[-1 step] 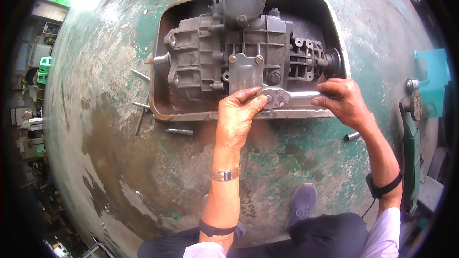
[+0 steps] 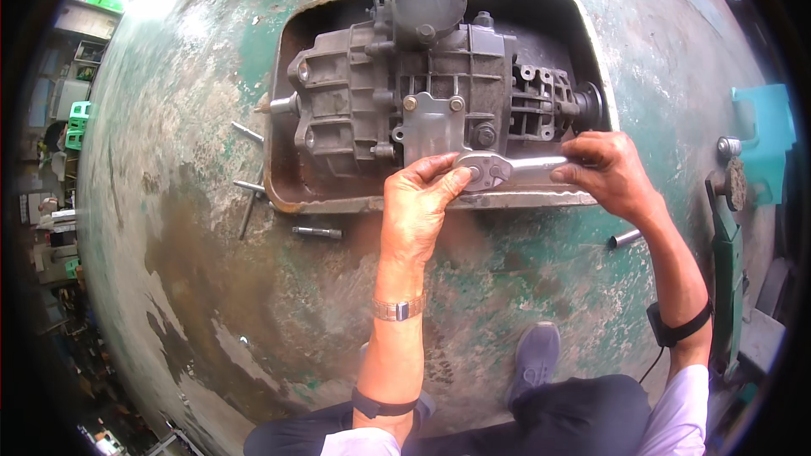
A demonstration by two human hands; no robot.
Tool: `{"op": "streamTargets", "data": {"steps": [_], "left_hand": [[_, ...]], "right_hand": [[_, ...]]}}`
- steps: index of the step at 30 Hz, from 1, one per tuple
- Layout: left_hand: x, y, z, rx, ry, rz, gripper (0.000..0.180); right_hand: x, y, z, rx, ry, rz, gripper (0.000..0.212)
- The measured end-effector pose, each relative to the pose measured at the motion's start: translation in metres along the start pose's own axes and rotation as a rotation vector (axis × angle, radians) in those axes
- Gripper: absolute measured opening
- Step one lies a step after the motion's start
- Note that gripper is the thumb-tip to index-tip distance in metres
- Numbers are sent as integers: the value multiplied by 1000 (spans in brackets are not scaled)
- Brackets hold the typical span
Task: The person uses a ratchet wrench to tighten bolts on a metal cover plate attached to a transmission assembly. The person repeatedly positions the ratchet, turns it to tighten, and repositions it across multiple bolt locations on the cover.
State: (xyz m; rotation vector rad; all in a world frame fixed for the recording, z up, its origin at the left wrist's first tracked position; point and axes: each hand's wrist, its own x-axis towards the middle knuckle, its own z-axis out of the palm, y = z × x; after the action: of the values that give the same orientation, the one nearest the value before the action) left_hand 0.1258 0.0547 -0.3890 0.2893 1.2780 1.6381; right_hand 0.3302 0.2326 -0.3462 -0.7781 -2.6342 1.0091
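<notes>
A grey metal gearbox (image 2: 473, 59) lies in a shallow rusty metal tray (image 2: 422, 204) in front of me. At its near side, the silver ratchet wrench (image 2: 536, 165) runs sideways over the tray's near edge. My left hand (image 2: 416, 203) grips the round ratchet head, thumb on top and fingers behind it. My right hand (image 2: 610, 171) is closed around the far right end of the handle. A flat plate (image 2: 432, 131) with two bolts sits on the gearbox just beyond my left fingers. What lies under the ratchet head is hidden.
Metal rods (image 2: 248, 132) and a short socket extension (image 2: 317, 233) lie on the floor left of the tray. A metal tube (image 2: 625, 240) is near my right forearm. Farther right stand a green floor jack (image 2: 725, 279) and a turquoise plastic stool (image 2: 764, 148). Cluttered shelves line the left.
The ratchet handle and my right hand have shifted very slightly away from me. My left hand stays at the ratchet head.
</notes>
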Motion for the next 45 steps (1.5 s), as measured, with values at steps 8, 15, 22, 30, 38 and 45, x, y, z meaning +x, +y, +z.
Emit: {"op": "streamTargets", "data": {"steps": [8,15,22,30,38,45], "left_hand": [[-3,-1,7,17,6,50,27],[2,9,5,116,-33,17,23],[8,27,2,341,-116,-11,23],[-4,-2,3,99,1,152,20],[-14,-19,21,-37,186,221,18],[-10,-16,14,-76,115,199,16]], "right_hand": [[-35,9,42,-17,96,206,37],[-84,-57,163,696,21,600,22],[-51,-83,210,1162,-253,425,18],[-84,-44,134,626,-255,381,24],[-81,-25,76,339,55,319,26],[-78,-24,60,230,45,211,23]]}}
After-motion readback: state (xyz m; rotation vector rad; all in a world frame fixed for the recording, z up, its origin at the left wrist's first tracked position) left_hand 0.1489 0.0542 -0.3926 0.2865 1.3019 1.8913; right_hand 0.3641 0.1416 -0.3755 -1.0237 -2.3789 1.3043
